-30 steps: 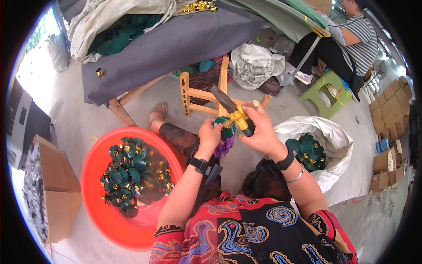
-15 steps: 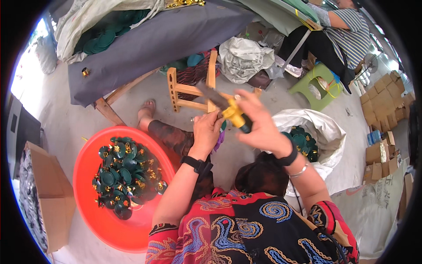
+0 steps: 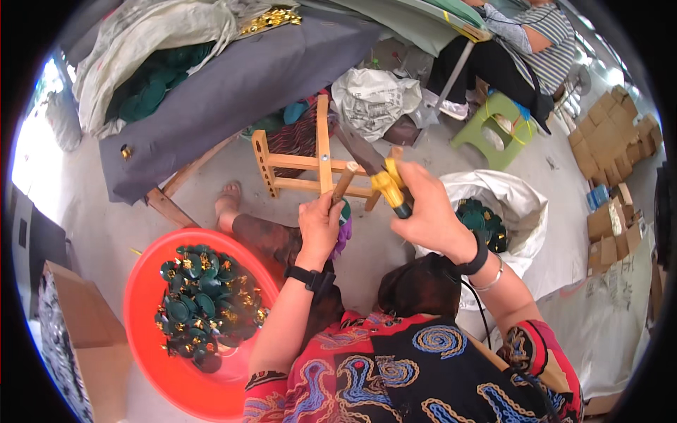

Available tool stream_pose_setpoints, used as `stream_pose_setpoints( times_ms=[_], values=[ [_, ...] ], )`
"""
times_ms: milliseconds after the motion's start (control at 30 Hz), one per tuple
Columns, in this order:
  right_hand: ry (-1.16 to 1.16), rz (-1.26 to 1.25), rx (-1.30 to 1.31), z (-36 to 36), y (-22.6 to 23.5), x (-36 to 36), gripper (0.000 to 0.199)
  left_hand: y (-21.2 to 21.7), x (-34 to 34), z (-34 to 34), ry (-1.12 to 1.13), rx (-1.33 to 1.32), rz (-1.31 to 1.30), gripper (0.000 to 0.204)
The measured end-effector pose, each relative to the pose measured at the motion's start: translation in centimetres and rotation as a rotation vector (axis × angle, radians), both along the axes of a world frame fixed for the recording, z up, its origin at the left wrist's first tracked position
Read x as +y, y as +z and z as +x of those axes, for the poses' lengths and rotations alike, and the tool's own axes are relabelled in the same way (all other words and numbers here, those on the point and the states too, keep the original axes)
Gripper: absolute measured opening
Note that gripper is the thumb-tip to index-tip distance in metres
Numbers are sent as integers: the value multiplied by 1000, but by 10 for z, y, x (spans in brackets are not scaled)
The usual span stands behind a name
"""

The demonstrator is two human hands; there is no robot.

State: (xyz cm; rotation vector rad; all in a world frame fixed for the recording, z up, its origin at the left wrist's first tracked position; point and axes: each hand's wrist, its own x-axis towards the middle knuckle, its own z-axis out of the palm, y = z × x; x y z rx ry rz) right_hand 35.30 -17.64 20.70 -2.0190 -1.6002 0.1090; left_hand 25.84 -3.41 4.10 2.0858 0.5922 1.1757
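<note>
My right hand [image 3: 431, 211] is closed around the yellow-and-black handle of a bladed tool [image 3: 386, 185]. Its dark flat blade points up and to the left, blurred by motion, so its exact kind is unclear. To its left, my left hand [image 3: 319, 227] grips a short round wooden stick [image 3: 343, 182], tilted upward with a pale end on top. The blade and the stick are apart. Just below the stick, partly hidden by my left hand, a bit of green [image 3: 345, 210] shows, with a purple cloth [image 3: 342, 238] hanging beneath it.
A wooden frame [image 3: 300, 162] stands just beyond my hands. At left is a red basin [image 3: 144, 352] holding green discs with gold pieces; at right, a white sack [image 3: 525, 204] holds more green discs. Farther off are a green stool [image 3: 486, 137], a cloth-covered table [image 3: 233, 88] and another person [image 3: 550, 42].
My hands have moved apart, and the tool has come away from the left hand. The wooden stick now stands up plainly from my left fingers. The whole view has shifted slightly.
</note>
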Motion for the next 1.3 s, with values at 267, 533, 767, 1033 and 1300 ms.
stream_pose_setpoints(
  times_ms=[267,533,767,1033,1300],
  values=[
    [307,203,404,-20,-83,41,59,-4,-16,-17,-68,-103,-82,16],
    [-179,448,620,22,-82,28,45,-2,-3,-32,192,104,80,22],
    [-329,365,629,59,-110,23,43,127,-59,22,-332,-135,-442,18],
    [-237,240,467,40,-121,26,49,137,-79,51,-491,-23,99,58],
    [-221,138,468,29,-103,22,57,-65,74,-186,644,126,20,41]
  ],
)
